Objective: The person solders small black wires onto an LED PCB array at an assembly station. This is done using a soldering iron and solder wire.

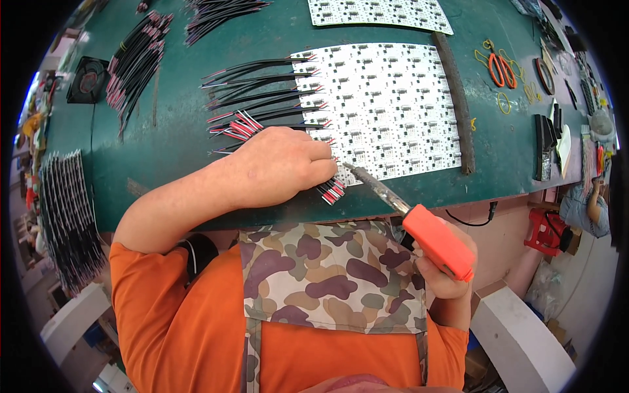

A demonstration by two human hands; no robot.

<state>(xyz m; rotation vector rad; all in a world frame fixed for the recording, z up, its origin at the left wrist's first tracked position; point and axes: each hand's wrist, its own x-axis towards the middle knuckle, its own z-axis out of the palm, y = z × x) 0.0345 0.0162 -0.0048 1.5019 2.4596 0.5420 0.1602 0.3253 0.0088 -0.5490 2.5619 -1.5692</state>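
My left hand (283, 165) is closed around a bundle of short black wires (331, 191) with red and white stripped ends. It rests at the lower left corner of a white circuit board panel (393, 111) covered in small dark components. A soldering iron (438, 241) with a red handle is gripped in my right hand (447, 283). Its metal tip points at the panel's near edge, just right of my left fingers. Along the panel's left edge several black cables (255, 78) lie with their ends on the board. My left fingers hide the spot they hold.
A dark strip (457, 105) borders the panel's right side, and a second white panel (380, 12) lies beyond. Orange-handled scissors (502, 71) sit at right. Cable bundles (139, 62) and a small black fan (88, 80) are at left; more striped wires (71, 223) hang over the left edge.
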